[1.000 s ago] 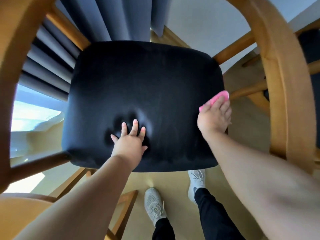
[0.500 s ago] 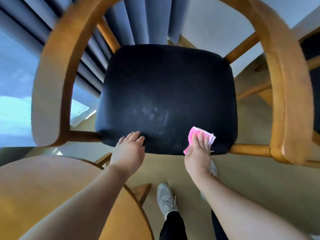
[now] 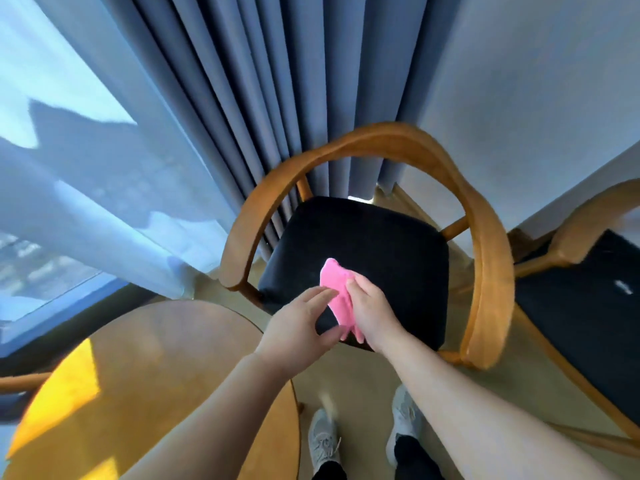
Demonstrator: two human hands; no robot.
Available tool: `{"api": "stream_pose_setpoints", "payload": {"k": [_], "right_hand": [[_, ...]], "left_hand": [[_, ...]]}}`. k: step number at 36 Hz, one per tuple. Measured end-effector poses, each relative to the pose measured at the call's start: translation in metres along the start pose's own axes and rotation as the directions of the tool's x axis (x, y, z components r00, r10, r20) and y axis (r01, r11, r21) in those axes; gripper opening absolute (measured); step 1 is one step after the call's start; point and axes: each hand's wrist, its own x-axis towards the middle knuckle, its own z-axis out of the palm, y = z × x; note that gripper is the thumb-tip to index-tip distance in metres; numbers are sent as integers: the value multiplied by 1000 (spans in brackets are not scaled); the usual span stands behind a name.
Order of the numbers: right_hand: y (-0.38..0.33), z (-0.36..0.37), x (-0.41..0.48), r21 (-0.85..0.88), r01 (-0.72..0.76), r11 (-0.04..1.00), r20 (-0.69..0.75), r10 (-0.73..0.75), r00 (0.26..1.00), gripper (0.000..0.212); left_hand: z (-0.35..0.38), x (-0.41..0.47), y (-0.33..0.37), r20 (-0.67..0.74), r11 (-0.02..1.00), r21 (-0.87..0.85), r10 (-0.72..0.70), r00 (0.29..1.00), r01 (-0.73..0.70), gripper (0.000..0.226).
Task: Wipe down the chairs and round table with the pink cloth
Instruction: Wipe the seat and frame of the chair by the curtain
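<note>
Both hands are meeting in front of the chair (image 3: 367,216), right above the front edge of its black seat (image 3: 381,258). The right hand (image 3: 372,311) is gripping the pink cloth (image 3: 337,296), fingers curled around it, and the cloth is bunching up, its top end poking out above the fingers and its lower end dangling below the palm, over the seat's front edge. The left hand (image 3: 299,329) is sitting just beside it, on the side toward the table, fingers spread and partly open, thumb reaching under toward the cloth's lower end. Whether that thumb is actually touching the cloth, I cannot tell; the hand is not closing on anything that shows.

The chair's curved wooden armrest (image 3: 485,265) is looping all the way around the seat, from one front corner behind the back to the other. Behind the chair, blue curtains (image 3: 277,98) are hanging in folds, with a sheer pale panel beside them and a plain wall on the other side. The round table (image 3: 145,375) is sitting just beside the chair's front left corner, a bright patch of sunlight lying across its wooden top. A second chair (image 3: 588,306) with the same dark seat is standing to the right of the first one. In front of the chair, the person's two grey shoes (image 3: 323,441) are planted on the pale floor.
</note>
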Motion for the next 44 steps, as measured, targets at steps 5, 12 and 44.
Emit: {"api": "stream_pose_setpoints", "payload": {"k": [5,12,44], "right_hand": [[-42,-28,-44,163,12,987,102,-29,994,41],[-67,-73,-79,267,-45,963,222,-16,975,39],[-105,-45,1,-610,315,727,425,-35,905,20]], "left_hand": [[-18,-20,58,-108,997,-73,17,994,-25,47],[-17,-33,106,-151,995,-46,79,985,-87,44],[-74,-31,23,-557,903,-300,-428,712,307,31]]}}
